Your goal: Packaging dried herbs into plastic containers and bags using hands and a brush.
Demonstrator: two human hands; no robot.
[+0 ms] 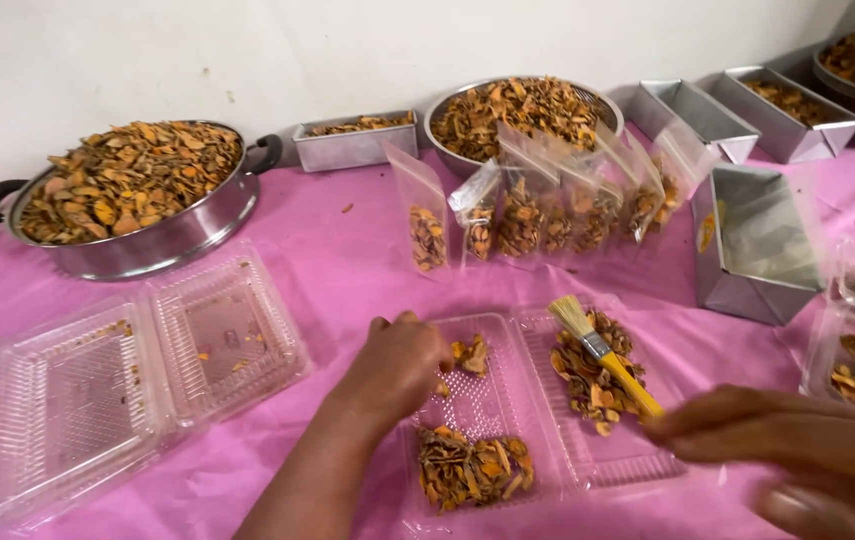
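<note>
Against a white wall, a tabletop [348, 260] draped in pink cloth carries our work. Our left hand [398, 365] reaches into an open clear clamshell tray [508, 410], its grip narrowed around a few dried orange-brown slices [470, 355] at the near half's far edge; a second pile [473, 468] lies at that half's near edge. Our right hand [798, 440], blurred, holds a yellow-handled brush [603, 352] whose bristles point away over the heap of slices [593, 380] in the tray's other half. Behind the tray stands a row of small clear bags [548, 215], each already part-filled. To the left, another open clamshell [138, 370] holds only crumbs. We judge the sorting well under way but far from done: a big handled pan [133, 195], a steel bowl [523, 110] and several metal tins [353, 140] still brim with slices.
</note>
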